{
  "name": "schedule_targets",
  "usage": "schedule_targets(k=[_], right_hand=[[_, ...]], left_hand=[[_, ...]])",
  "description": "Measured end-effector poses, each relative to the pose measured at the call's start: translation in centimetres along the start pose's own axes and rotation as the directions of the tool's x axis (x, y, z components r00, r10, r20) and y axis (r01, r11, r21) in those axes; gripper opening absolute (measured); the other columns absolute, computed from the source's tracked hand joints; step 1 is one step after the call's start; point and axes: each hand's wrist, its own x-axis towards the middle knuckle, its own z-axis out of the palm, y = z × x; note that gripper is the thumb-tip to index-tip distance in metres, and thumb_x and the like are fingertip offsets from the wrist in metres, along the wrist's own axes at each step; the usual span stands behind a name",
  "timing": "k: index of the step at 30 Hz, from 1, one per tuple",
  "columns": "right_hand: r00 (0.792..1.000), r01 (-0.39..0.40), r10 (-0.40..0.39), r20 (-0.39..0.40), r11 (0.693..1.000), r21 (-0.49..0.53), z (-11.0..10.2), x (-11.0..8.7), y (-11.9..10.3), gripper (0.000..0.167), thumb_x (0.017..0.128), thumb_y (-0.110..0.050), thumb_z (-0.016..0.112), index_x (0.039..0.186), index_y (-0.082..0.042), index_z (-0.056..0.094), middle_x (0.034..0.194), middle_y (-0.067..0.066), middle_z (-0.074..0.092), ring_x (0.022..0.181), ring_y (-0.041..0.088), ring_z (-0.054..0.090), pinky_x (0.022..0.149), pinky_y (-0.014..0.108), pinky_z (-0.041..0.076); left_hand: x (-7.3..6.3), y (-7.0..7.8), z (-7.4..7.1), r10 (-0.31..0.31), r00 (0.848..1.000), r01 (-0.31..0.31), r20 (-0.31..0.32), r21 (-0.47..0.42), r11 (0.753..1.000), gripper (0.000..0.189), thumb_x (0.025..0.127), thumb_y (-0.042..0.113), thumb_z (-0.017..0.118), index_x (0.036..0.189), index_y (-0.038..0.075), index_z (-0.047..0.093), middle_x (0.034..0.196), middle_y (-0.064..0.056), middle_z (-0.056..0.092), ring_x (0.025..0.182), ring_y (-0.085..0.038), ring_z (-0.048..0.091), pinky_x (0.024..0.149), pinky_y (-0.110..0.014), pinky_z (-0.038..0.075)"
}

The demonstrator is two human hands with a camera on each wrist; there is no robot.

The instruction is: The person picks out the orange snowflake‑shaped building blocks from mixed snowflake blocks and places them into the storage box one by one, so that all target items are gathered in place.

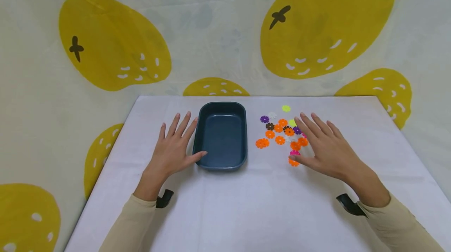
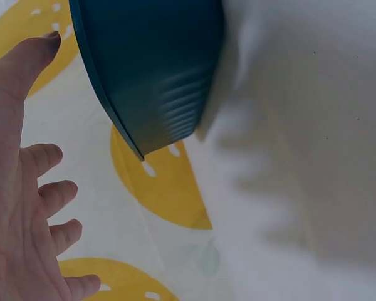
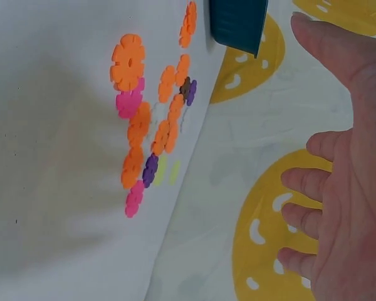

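Observation:
A dark teal rectangular tray [image 1: 225, 166] stands on the white table, left of a scatter of small notched plastic discs. My left hand [image 1: 172, 150] is spread with straight fingers at the tray's left side, its thumb overlapping the rim in the head view. In the left wrist view the palm [image 2: 9, 188] holds nothing. Over the right edge of the discs hovers my right hand [image 1: 329, 150], fingers spread, nothing in it. Orange discs [image 1: 280, 140] are most common; a purple disc [image 1: 264, 119], a brown disc [image 1: 269, 126] and a yellow disc [image 1: 286, 108] lie among them.
The white tablecloth [image 1: 225, 213] reaches back to a pale cloth backdrop [image 1: 211, 29] printed with large yellow fruit shapes. A black wrist strap part [image 1: 165, 198] shows below the left hand, and another black part [image 1: 350, 205] below the right.

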Motion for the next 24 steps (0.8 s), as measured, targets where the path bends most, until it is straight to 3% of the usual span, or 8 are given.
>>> schedule_targets(k=[9, 15, 19, 24], right_hand=[[1.0, 0.002, -0.002, 0.0, 0.999, 0.044, 0.2, 1.0, -0.3, 0.094, 0.084, -0.038, 0.082, 0.158, -0.006, 0.034, 0.16, 0.018, 0.036, 0.145, 0.041, 0.034, 0.112, 0.063, 0.035], [0.999, -0.054, 0.053, 0.007, 0.994, 0.1, 0.1, 1.6, -0.4, 0.082, 0.084, -0.028, 0.083, 0.151, -0.004, 0.043, 0.147, 0.022, 0.047, 0.133, 0.042, 0.047, 0.099, 0.062, 0.048], [0.997, -0.078, 0.076, 0.02, 0.986, 0.144, 0.1, 2.0, -0.3, 0.073, 0.085, -0.021, 0.083, 0.146, -0.004, 0.048, 0.138, 0.02, 0.053, 0.128, 0.04, 0.051, 0.09, 0.058, 0.055], [0.992, -0.113, 0.099, 0.072, 0.968, 0.223, 0.1, 2.3, -0.1, 0.067, 0.087, -0.016, 0.08, 0.145, -0.003, 0.05, 0.134, 0.018, 0.057, 0.125, 0.039, 0.055, 0.091, 0.057, 0.054]], left_hand=[[1.2, 0.1, 0.2, -0.031, 0.998, 0.033, 0.053, -0.044, 0.998, 0.101, 0.088, 0.073, 0.057, 0.165, 0.022, 0.014, 0.17, -0.008, 0.012, 0.156, -0.034, 0.015, 0.117, -0.066, 0.025], [2.1, 0.1, 0.4, -0.073, 0.996, 0.079, 0.044, -0.139, 0.987, 0.088, 0.095, 0.053, 0.064, 0.164, 0.019, 0.02, 0.166, -0.014, 0.024, 0.144, -0.038, 0.038, 0.103, -0.06, 0.047], [2.5, 0.1, 0.7, -0.122, 0.992, 0.128, 0.04, -0.271, 0.954, 0.078, 0.098, 0.041, 0.065, 0.162, 0.02, 0.027, 0.16, -0.017, 0.034, 0.133, -0.039, 0.05, 0.092, -0.056, 0.055], [2.8, 0.2, 1.0, -0.163, 0.985, 0.168, 0.05, -0.428, 0.888, 0.071, 0.098, 0.033, 0.067, 0.159, 0.018, 0.034, 0.146, -0.018, 0.047, 0.121, -0.034, 0.059, 0.091, -0.05, 0.057]])
